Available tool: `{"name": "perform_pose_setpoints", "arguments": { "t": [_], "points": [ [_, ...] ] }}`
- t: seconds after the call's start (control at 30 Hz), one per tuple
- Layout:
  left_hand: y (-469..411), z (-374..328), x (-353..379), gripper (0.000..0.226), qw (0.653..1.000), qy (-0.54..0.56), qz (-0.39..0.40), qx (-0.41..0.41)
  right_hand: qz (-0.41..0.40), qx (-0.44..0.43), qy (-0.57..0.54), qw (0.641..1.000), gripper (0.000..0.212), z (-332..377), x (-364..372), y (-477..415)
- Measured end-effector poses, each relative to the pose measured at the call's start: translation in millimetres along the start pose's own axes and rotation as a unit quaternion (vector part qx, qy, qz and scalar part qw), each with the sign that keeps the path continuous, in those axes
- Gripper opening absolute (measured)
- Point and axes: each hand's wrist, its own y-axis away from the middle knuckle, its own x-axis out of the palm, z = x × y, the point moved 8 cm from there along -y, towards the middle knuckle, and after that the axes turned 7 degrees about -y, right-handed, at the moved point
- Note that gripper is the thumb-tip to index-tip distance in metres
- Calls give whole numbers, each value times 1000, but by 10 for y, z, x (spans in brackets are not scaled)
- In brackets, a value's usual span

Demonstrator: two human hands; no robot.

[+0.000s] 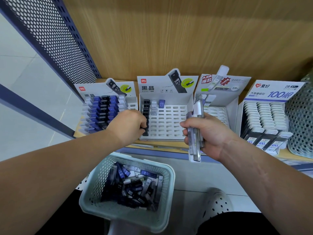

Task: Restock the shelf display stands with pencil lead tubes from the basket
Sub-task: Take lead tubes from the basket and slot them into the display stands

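Several clear tubes fill right hand (left hand: black tube).

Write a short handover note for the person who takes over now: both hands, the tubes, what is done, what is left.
Left hand pinches a black tube at the front of the left column of the second stand.
Right hand grips a bunch of clear tubes.
Basket below holds many tubes.
Done: first stand looks nearly full, fourth stand looks full.
Left: second stand mostly empty, third stand nearly empty.
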Motion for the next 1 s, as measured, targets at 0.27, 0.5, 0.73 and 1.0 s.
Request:
{"name": "perform_pose_setpoints", "arguments": {
  "t": [0.27, 0.5, 0.73, 1.0],
  "points": [
    [-27, -24, 113, 15, 996, -73, 34, 24, 2, -10, -32, 999, 27, 21, 4, 14],
    [-6, -191, 29, 17, 999, -36, 18, 28, -11, -43, -92, 995, 27, 84, 14, 45],
    [171, -828, -45, 31, 861, 488, 90, -114, -58, -78, -111, 989, 24, 81, 55, 46],
    [257, -860, -32, 24, 816, 545, 101, -161, -50, -56, -70, 995, 28, -10, 140, 78]
  ]
}}
